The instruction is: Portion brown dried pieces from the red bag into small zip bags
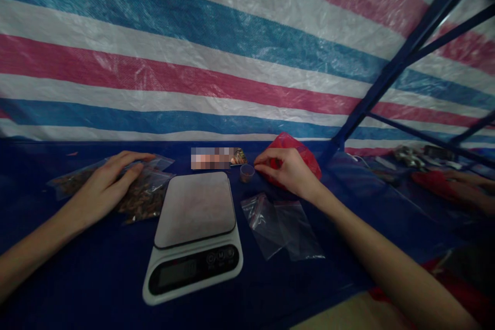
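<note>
Head cam: L hand (110, 181) loosely spread atop filled bags (144, 200); R hand (289, 167), fingertips nearly pinched by small cup (247, 174), hold unclear. Flat bags (297, 229) R of scale (196, 211) not yet filled.

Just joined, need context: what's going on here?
A person is working with bare hands around a kitchen-type scale. Their left hand rests on filled clear bags left of it. Their right hand is at a red bag, fingertips beside a small cup; whether they hold anything is unclear. Flat clear zip bags lie right of the scale.
</note>
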Motion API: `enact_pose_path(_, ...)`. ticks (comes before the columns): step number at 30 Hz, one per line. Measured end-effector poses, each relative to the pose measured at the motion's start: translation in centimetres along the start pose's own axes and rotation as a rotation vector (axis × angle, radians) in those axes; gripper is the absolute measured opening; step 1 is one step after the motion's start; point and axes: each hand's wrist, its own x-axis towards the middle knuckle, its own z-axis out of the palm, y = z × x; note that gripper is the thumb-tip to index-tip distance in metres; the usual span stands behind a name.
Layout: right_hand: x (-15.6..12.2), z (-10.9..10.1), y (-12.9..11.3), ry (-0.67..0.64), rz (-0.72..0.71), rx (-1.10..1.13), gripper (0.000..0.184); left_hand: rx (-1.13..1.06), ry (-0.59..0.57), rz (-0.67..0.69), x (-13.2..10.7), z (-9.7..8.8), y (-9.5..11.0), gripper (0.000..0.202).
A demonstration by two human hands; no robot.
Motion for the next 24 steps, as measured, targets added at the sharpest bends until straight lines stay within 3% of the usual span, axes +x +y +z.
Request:
enact_pose_path(3,0.2,-0.6,0.2,0.093,0.009,-0.041,0.019,0.013,0.031,-0.005,0.0,0.1,0.0,0.037)
enact_pose_path(6,0.3,-3.6,1.6,0.206,0.076,-0.188,0.03,0.011,0.036,-0.003,0.1,0.1,0.3,0.036)
enact_pose_path(8,0.1,-5.7,2.8,0.111,0.17,-0.29,0.029,-0.003,0.036,-0.003,0.1,0.0,0.4,0.035)
enact_pose_path(11,-0.7,-7.5,4.4,-0.209,0.314,-0.29,0.026,0.007,0.034,-0.026,0.1,0.1,0.5,0.038)
enact_pose_path(15,-1.9,-7.1,5.6,-0.433,0.376,-0.181,0.032,0.045,0.027,-0.048,0.1,0.2,0.5,0.045)
enact_pose_path(24,-1.3,-4.3,6.2,-0.37,0.143,-0.35,0.036,0.049,0.019,-0.021,0.0,0.2,0.5,0.046)
